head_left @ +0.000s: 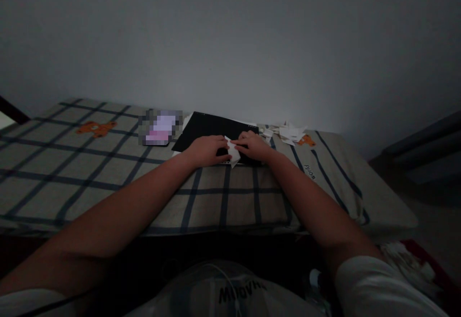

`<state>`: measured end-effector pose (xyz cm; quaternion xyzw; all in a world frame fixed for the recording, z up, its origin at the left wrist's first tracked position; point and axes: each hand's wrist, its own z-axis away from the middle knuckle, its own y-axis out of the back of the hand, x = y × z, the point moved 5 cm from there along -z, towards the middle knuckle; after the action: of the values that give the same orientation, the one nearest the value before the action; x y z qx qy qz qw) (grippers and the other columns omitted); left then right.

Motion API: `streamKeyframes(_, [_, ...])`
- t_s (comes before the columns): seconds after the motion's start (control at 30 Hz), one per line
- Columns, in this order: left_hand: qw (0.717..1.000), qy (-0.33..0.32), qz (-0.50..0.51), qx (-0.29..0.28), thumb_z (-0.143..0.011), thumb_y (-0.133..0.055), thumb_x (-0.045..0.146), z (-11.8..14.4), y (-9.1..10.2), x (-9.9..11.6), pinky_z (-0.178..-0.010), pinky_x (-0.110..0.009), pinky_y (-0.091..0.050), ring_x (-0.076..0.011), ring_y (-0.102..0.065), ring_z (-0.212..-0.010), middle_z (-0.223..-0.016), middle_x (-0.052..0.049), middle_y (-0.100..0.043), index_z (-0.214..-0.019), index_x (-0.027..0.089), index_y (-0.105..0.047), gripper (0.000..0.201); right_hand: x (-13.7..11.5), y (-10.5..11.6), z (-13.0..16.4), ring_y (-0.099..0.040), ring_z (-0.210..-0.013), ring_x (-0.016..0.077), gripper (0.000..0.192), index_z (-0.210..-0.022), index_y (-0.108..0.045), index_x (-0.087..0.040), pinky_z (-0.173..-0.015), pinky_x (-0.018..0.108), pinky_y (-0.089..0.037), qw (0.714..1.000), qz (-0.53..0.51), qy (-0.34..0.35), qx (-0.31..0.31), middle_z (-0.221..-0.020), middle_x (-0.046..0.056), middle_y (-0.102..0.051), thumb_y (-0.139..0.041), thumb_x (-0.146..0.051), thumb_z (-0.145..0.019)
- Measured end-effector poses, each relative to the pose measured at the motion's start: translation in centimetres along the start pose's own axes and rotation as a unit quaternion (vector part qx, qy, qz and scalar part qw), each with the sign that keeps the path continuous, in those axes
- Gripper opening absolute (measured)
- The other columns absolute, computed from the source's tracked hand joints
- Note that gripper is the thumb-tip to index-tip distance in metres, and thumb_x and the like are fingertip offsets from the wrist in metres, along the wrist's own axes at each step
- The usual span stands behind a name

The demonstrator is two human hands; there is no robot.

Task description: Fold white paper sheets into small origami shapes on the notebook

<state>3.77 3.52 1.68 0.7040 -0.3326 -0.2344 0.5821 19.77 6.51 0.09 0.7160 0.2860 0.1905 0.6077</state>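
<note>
A small piece of folded white paper (233,153) with pointed corners lies over a black folder or board (207,132). From the left, my left hand (208,150) pinches its edge, thumb below and fingers above. My right hand (255,146) presses on the opposite side, its fingers bent and the forefinger reaching onto the paper. Both hands rest low over the near part of the black sheet, closed on the paper. Fine creases in the paper are too small to make out.
A phone (158,129) with a lit, blurred screen lies to the left on the checked tablecloth (118,163). Right of the folder is a heap of white paper pieces (290,133). A wall stands behind the table. A red container (419,254) with pale scraps is low at right.
</note>
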Motion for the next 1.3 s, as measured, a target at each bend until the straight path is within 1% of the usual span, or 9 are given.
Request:
streamKeyframes(0.17, [0.999,-0.008,-0.034,0.017,-0.091,-0.047,0.052,0.0,0.1,0.5,-0.092,-0.035,-0.043,-0.0238,-0.057,-0.112,-0.123,-0.007,-0.063,-0.114,0.021,-0.064,0.043,0.4,0.6,0.4,-0.051,-0.100,0.0227,0.027,-0.112,-0.071,-0.023,-0.084,0.035,-0.038,0.997,-0.031,0.037,0.053,-0.108,0.008,-0.064,-0.056,-0.033,-0.092])
streamKeyframes(0.3, [0.996,0.025,-0.079,0.037,-0.091,-0.045,0.057,0.2,0.1,0.4,-0.093,-0.040,-0.040,-0.0271,-0.054,-0.115,-0.123,-0.008,-0.062,-0.116,0.022,-0.064,0.048,0.6,0.7,0.3,-0.052,-0.100,0.0221,0.025,-0.103,-0.074,-0.022,-0.085,0.036,-0.038,0.994,-0.040,0.053,0.082,-0.105,0.008,-0.065,-0.055,-0.034,-0.092])
streamKeyframes(0.43, [0.992,0.059,-0.098,0.052,-0.091,-0.042,0.061,0.4,0.3,-0.1,-0.097,-0.044,-0.036,-0.0291,-0.052,-0.115,-0.121,-0.009,-0.063,-0.117,0.022,-0.065,0.052,0.7,0.3,0.3,-0.052,-0.098,0.0215,0.025,-0.107,-0.073,-0.022,-0.084,0.036,-0.040,0.994,-0.054,0.064,0.077,-0.105,0.008,-0.066,-0.054,-0.031,-0.093])
streamKeyframes(0.53, [0.992,0.047,-0.095,0.064,-0.090,-0.044,0.062,0.4,0.2,-0.3,-0.102,-0.044,-0.033,-0.0296,-0.050,-0.120,-0.126,-0.011,-0.060,-0.117,0.018,-0.064,0.055,0.7,0.0,0.3,-0.052,-0.098,0.0211,0.026,-0.112,-0.071,-0.023,-0.084,0.035,-0.041,0.994,-0.057,0.062,0.076,-0.108,0.008,-0.064,-0.054,-0.029,-0.093])
streamKeyframes(0.7, [0.998,-0.032,-0.051,0.026,-0.094,-0.042,0.054,0.1,-0.7,-0.2,-0.108,-0.034,-0.032,-0.0237,-0.047,-0.128,-0.140,-0.011,-0.052,-0.134,0.014,-0.053,0.057,0.7,-0.2,0.2,-0.052,-0.099,0.0214,0.027,-0.114,-0.071,-0.023,-0.084,0.036,-0.041,0.995,-0.049,0.057,0.072,-0.108,0.009,-0.063,-0.053,-0.028,-0.093])
streamKeyframes(0.8, [0.998,-0.025,-0.051,0.006,-0.094,-0.042,0.056,0.1,-1.0,-0.3,-0.108,-0.036,-0.033,-0.0253,-0.048,-0.129,-0.143,-0.010,-0.050,-0.137,0.016,-0.050,0.059,0.7,-0.1,0.1,-0.052,-0.099,0.0212,0.026,-0.111,-0.071,-0.023,-0.085,0.036,-0.041,0.994,-0.048,0.062,0.071,-0.107,0.009,-0.063,-0.053,-0.027,-0.093])
streamKeyframes(0.97, [0.998,-0.009,-0.059,-0.019,-0.093,-0.040,0.061,0.3,-0.9,-0.2,-0.113,-0.043,-0.024,-0.0246,-0.041,-0.135,-0.148,-0.010,-0.044,-0.140,0.020,-0.047,0.062,0.2,0.4,0.3,-0.052,-0.097,0.0208,0.024,-0.100,-0.075,-0.020,-0.086,0.036,-0.041,0.993,-0.057,0.082,0.062,-0.102,0.009,-0.066,-0.052,-0.025,-0.093])
streamKeyframes(1.13, [0.998,-0.011,-0.063,-0.023,-0.092,-0.039,0.063,0.3,-0.9,0.0,-0.115,-0.045,-0.021,-0.0247,-0.040,-0.136,-0.149,-0.010,-0.043,-0.140,0.018,-0.047,0.065,-0.3,1.2,0.6,-0.052,-0.094,0.0209,0.025,-0.088,-0.076,-0.019,-0.085,0.037,-0.041,0.992,-0.064,0.103,0.039,-0.095,0.008,-0.068,-0.053,-0.026,-0.093])
streamKeyframes(1.3, [0.998,-0.002,-0.065,-0.014,-0.091,-0.038,0.066,0.4,-0.9,0.1,-0.115,-0.044,-0.018,-0.0248,-0.040,-0.135,-0.149,-0.010,-0.044,-0.140,0.019,-0.047,0.069,-0.4,1.5,0.8,-0.052,-0.093,0.0209,0.025,-0.092,-0.076,-0.017,-0.083,0.036,-0.042,0.993,-0.055,0.096,0.037,-0.094,0.009,-0.068,-0.053,-0.025,-0.092])
